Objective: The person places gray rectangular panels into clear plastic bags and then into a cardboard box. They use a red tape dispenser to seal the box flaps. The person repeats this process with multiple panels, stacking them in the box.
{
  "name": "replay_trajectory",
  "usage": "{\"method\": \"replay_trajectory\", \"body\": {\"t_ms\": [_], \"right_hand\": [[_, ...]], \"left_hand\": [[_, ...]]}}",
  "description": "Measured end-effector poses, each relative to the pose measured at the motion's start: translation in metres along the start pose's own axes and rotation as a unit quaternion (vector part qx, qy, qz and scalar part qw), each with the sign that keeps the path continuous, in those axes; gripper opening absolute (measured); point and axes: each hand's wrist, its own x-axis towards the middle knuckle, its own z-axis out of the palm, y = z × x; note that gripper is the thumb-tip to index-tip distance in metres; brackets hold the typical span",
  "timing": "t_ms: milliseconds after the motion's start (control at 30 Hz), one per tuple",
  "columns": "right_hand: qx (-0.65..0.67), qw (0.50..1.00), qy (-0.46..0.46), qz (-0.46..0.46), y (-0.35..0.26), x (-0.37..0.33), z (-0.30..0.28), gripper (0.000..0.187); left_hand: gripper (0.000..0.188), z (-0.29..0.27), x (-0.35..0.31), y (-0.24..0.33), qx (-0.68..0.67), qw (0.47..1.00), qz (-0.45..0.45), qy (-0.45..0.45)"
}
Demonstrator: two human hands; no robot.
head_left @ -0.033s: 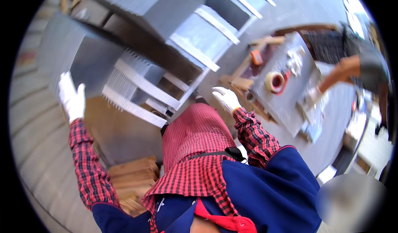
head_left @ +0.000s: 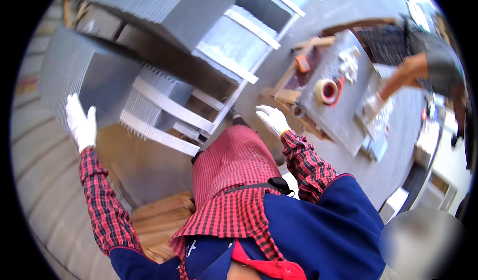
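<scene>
Two-handed pose, hands well apart. White-gloved left hand is just beside the tall grey stack of thin sheets with a ribbed, layered side; contact cannot be told. Stack lies ahead of the left hand and across to the far left of the white-gloved right hand, so left is nearer. Pale ridged strips lie between the hands, long axis slanting from upper left to lower right; their left ends face the left hand.

Pose: left fingers stretched forward, thumb splayed, nothing held. Right fingers extended, pointing forward-left, grasping nothing visible, near the low grey-topped table on its right.
</scene>
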Motion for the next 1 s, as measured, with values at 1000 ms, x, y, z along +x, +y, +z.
{"method": "replay_trajectory", "body": {"t_ms": [1000], "right_hand": [[-0.043, 0.910, 0.252, 0.328, 0.449, 0.119, -0.443, 0.049]], "left_hand": [[0.064, 0.019, 0.046, 0.026, 0.005, 0.993, -0.117, 0.018]]}}
